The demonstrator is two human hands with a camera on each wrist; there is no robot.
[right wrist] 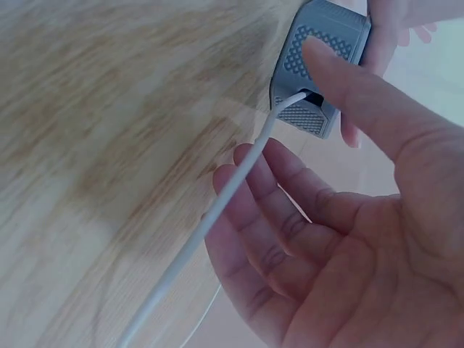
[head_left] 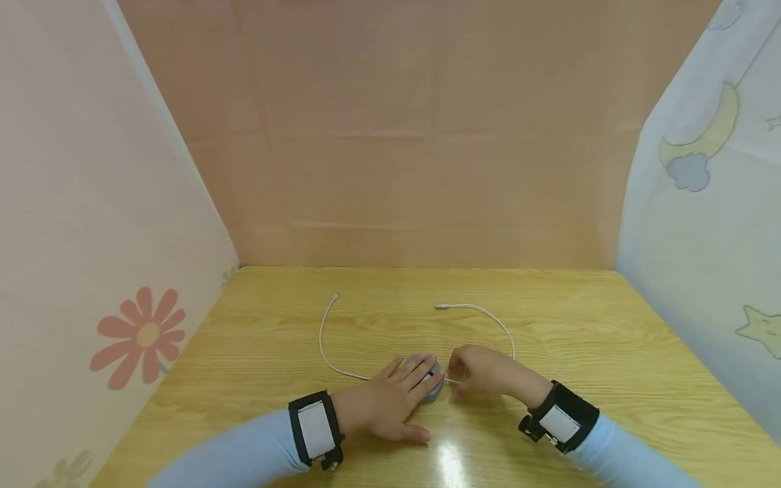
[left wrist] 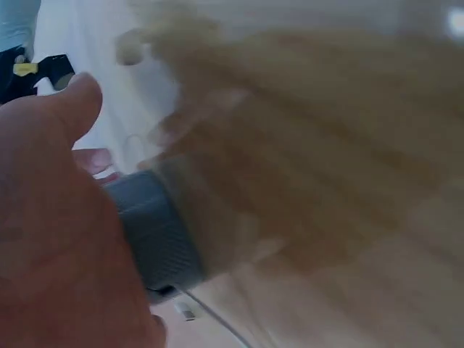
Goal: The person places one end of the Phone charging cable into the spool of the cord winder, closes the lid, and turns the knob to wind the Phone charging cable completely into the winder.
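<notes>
1. A small grey box sits on the wooden bench, near its front edge and between the two hands.
2. The left hand lies over the grey box with its fingers stretched across the top and the thumb out to the side on the bench; it presses and covers the box rather than curling round it.
3. The left wrist view shows the grey box against the palm, its ribbed side facing out; the rest of that view is blurred.
4. A thin white cable runs into the box. One length curves away to the left and back, another arcs to the right, and both plug ends lie loose on the bench, well apart from each other.
5. The right hand is just beside the box, on its right.
6. In the right wrist view the cable enters a slot in the box and passes across the loosely curled fingers, while the thumb points at the slot. The fingers are relaxed; no firm pinch on the cable shows.
</notes>
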